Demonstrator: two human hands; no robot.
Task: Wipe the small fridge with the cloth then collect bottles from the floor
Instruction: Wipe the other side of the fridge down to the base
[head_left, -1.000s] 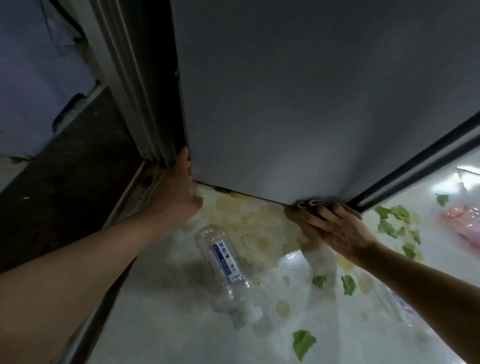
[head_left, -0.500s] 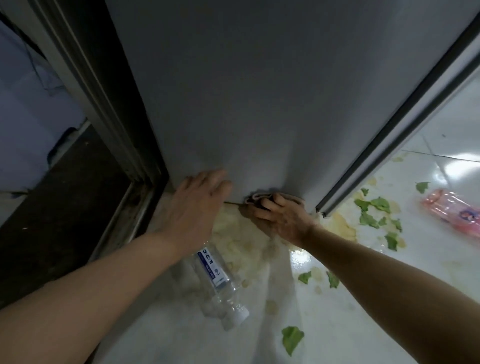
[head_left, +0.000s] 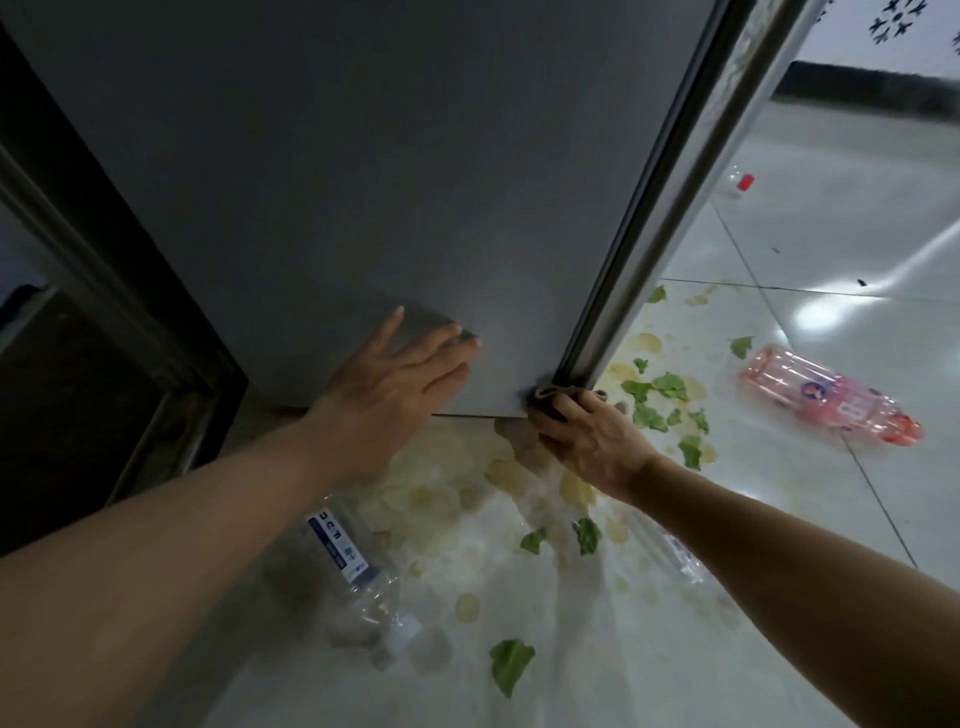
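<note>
- Fridge (head_left: 363, 182) fills my upper frame; cloth (head_left: 545, 395) bunched at its bottom corner, centre-right.
- My right hand (head_left: 587, 436) grips the cloth.
- My left hand (head_left: 395, 384) lies flat, fingers straight, against the fridge.
- Clear bottle (head_left: 353, 566) lower centre; pink bottle (head_left: 826, 395) right, on floor (head_left: 649, 649).

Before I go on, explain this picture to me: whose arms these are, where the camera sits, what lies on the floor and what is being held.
There is no machine here. A person wears a camera on the head, looking down at their own two bare arms. The grey panel is the side of a small fridge. The left hand lies flat against it, holding nothing. The right hand grips a cloth at the fridge's bottom corner. On the tiled floor lie a clear bottle under the left arm, a pink bottle to the right, another bottle with a red cap farther off, green leaf scraps and yellowish stains.
</note>
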